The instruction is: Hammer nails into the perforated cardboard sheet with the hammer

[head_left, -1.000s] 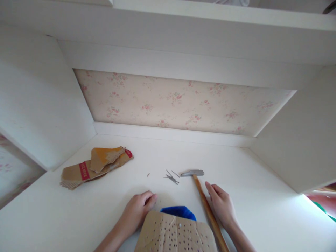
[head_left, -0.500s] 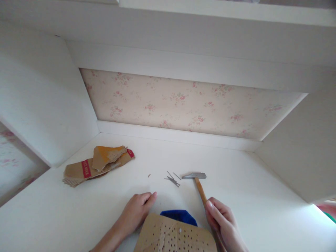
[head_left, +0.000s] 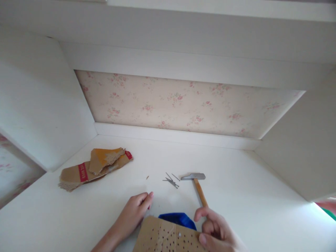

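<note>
A piece of brown cardboard (head_left: 168, 238) full of punched holes lies at the bottom edge, over a dark blue object (head_left: 181, 219). A pale nail head (head_left: 180, 235) shows among the holes. My right hand (head_left: 217, 232) grips the cardboard's right corner, thumb on top and index finger bent outward. Just beyond those fingers lies a hammer (head_left: 200, 190), its wooden handle partly hidden by the hand. My left hand (head_left: 136, 210) rests closed on the white table left of the cardboard. Its palm is hidden. Several nails (head_left: 172, 182) are scattered left of the hammer head.
Torn cardboard pieces (head_left: 96, 168) with red print lie at the left. A tiny brown scrap (head_left: 147, 177) sits on the white tabletop (head_left: 236, 182). White panels and a floral-papered wall (head_left: 183, 101) enclose the back and sides, with a white ledge (head_left: 183, 35) above.
My right hand has released the hammer handle and moved onto the cardboard's right corner. The hammer stays on the table. My left hand stays closed in about the same place.
</note>
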Demonstrator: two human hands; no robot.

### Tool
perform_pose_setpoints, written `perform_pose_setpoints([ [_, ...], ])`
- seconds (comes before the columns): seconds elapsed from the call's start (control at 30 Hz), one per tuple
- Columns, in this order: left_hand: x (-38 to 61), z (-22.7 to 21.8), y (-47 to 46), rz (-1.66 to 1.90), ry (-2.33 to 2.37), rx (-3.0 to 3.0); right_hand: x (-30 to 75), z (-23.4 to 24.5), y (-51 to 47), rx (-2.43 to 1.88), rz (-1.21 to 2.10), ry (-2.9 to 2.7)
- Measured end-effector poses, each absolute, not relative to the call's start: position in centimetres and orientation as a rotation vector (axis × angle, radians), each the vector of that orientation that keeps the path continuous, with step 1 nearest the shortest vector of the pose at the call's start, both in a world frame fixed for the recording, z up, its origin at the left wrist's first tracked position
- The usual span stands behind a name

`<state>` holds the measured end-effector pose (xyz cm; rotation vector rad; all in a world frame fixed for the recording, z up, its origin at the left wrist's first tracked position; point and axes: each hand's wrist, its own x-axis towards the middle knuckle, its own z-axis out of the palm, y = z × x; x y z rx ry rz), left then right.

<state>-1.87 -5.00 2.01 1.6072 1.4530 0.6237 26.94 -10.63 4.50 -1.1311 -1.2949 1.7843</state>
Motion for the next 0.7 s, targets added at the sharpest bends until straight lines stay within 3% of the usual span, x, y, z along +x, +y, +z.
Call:
perform_pose_setpoints([
  [0.13, -2.2, 2.0, -4.7, 0.702, 1.348, 1.459, 26.7, 4.7, -10.8, -0.879, 1.89, -1.098],
  [0.33, -2.7, 2.6, -5.4, 0.922, 1.021, 0.911, 25.6, 5.2, -10.9, -0.791, 1.784, -0.879],
  [0.5, -3.1, 4.3, -6.6, 0.858, 0.671, 0.594, 24.9, 5.8, -10.1, -0.744, 1.725, -0.873],
  [0.7, -3.2, 3.6, -7.0, 0.783, 0.587, 0.627, 24.8, 5.4, -9.3, -0.745, 1.765, -0.902],
])
